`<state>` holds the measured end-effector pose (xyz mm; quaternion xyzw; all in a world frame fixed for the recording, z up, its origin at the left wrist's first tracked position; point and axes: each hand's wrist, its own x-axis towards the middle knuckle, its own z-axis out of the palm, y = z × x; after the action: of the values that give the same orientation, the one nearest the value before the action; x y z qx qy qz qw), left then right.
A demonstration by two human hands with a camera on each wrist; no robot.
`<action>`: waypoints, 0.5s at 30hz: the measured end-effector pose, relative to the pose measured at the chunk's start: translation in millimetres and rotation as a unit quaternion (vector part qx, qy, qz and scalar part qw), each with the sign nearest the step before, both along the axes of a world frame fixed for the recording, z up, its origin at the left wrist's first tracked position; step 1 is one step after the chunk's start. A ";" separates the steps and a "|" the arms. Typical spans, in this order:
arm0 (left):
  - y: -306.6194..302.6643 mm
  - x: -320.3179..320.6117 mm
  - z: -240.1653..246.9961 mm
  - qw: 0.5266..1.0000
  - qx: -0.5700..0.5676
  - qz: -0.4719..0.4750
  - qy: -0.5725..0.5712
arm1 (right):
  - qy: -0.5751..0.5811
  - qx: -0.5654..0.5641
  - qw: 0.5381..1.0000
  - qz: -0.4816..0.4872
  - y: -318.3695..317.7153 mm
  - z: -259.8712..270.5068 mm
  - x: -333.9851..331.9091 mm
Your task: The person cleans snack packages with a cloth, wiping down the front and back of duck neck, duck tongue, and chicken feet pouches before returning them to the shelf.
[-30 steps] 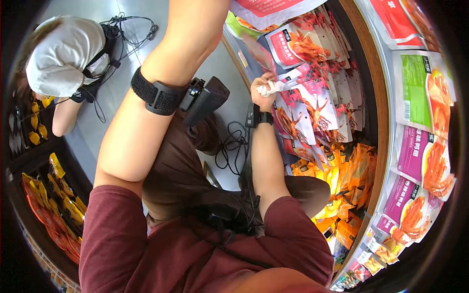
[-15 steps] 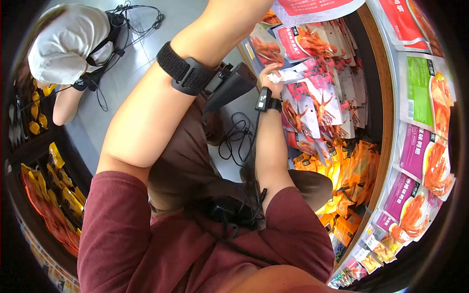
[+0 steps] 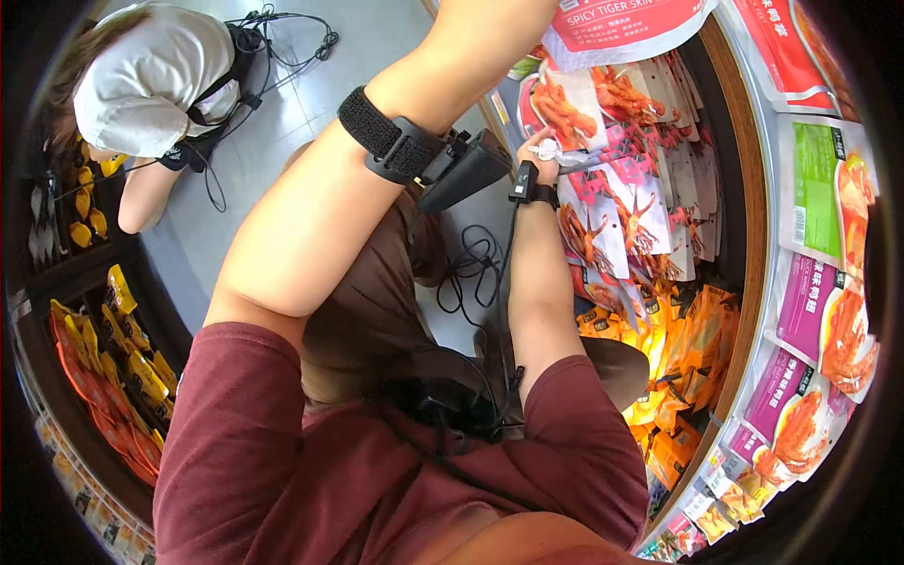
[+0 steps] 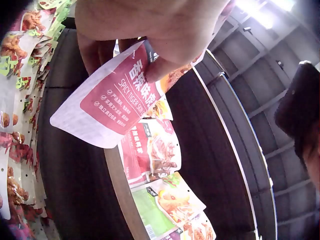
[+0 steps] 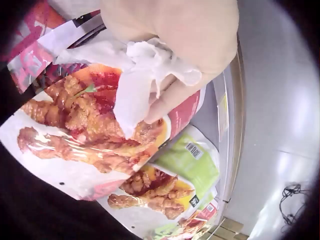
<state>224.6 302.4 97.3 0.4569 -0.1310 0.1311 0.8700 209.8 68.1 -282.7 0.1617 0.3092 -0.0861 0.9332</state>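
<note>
My left hand [image 4: 150, 30] grips a pink-and-white snack pouch [image 4: 115, 100] marked "Spicy Tiger Skin" along its upper part. In the head view that pouch [image 3: 626, 28] shows at the top edge, while the hand itself is out of frame. My right hand [image 3: 539, 155] holds a crumpled white tissue [image 5: 145, 75] in its curled fingers. One fingertip lies at the surface of a pouch pictured with chicken feet [image 5: 90, 125], over which the tissue hangs. Below that pouch is a green-and-white pouch [image 5: 192, 155].
Stacked chicken-feet pouches [image 3: 612, 207] fill the shelf at right, with orange packets [image 3: 678, 348] nearer my body. More pouches [image 3: 815, 188] line the wooden ledge [image 3: 753, 245]. Another person in a white cap [image 3: 155, 80] is at left. Black cables [image 3: 471, 273] lie on the floor.
The chicken-feet pouch by my right hand has swung right, over the stack. My left arm has moved right, bringing its pouch further into the head view. The head view has shifted slightly.
</note>
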 end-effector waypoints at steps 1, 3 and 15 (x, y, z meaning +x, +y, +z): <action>-0.7 -0.5 0.4 1.000 0.008 0.012 0.016 | -0.001 0.001 1.000 0.002 -1.6 -5.5 1.5; -0.5 -1.3 0.4 0.999 0.015 0.025 0.034 | 0.070 -0.099 0.992 0.026 -3.0 -12.5 1.9; -1.2 2.1 0.1 0.999 0.015 -0.028 -0.040 | -0.085 -0.241 0.957 0.140 -26.1 -99.2 -8.1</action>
<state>226.8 301.3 97.4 0.4602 -0.1799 0.1231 0.8606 201.7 42.0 -382.0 -0.1062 0.2180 -0.0126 0.9701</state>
